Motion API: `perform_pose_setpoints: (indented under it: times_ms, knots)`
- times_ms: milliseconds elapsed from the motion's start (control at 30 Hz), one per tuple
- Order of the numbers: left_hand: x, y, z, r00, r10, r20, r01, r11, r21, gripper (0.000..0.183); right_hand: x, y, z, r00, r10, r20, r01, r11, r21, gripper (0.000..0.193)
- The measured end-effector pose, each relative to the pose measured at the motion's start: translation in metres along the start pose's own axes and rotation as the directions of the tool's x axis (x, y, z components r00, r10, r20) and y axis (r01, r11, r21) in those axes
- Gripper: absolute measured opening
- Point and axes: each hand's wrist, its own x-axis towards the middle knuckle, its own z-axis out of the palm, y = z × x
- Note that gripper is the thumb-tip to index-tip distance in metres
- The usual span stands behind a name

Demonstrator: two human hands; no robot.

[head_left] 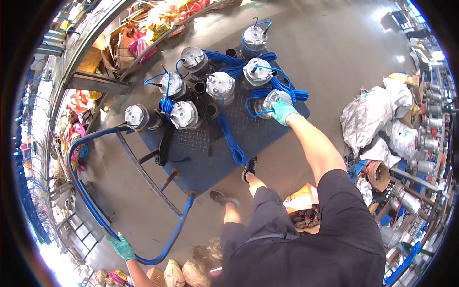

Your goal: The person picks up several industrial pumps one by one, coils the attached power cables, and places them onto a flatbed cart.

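Observation:
My left hand [122, 247], in a green glove, is wrapped round the blue tubular handle [178, 235] of a platform cart, at the handle's near left bend. My right hand [284, 112], gloved alike, grips the top of a silver submersible pump [276, 98] at the right edge of the cart's blue treaded deck [210, 168]. Its palm side is hidden. Several more such pumps stand upright on the deck, among them a middle one [220, 85] and one at the far end [255, 37]. Coiled blue cable [230, 141] lies between them.
Bags and cartons [138, 45] fill a metal-framed rack at the far left. White sacks [366, 117] and metal parts [409, 198] are heaped on the right. My shoe [249, 168] is beside the deck's near edge. Tan sacks [191, 272] lie at the bottom.

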Motion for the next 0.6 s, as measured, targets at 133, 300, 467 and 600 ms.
perform_pose_setpoints:
  times_ms: [133,300,467,600]
  knots:
    - [-0.001,0.006,-0.002,1.0,-0.024,-0.007,0.024,0.999,-0.024,0.075,0.011,0.022,-0.027,0.961,-0.207,0.182,0.195,0.977,0.081,0.044]
    - [0.007,0.038,-0.009,0.999,-0.046,-0.005,0.045,0.993,-0.106,0.083,0.005,0.024,0.004,0.983,-0.128,0.131,0.092,0.963,0.253,0.058]
    - [0.007,0.04,-0.016,0.998,-0.065,0.013,0.067,0.986,-0.152,0.087,-0.021,0.018,0.029,0.996,0.013,0.09,-0.054,0.881,0.471,0.05]
    - [0.004,0.081,-0.03,1.0,-0.006,0.002,0.006,0.986,-0.165,0.088,-0.072,0.014,0.029,0.99,0.099,-0.103,-0.031,0.852,0.523,0.047]
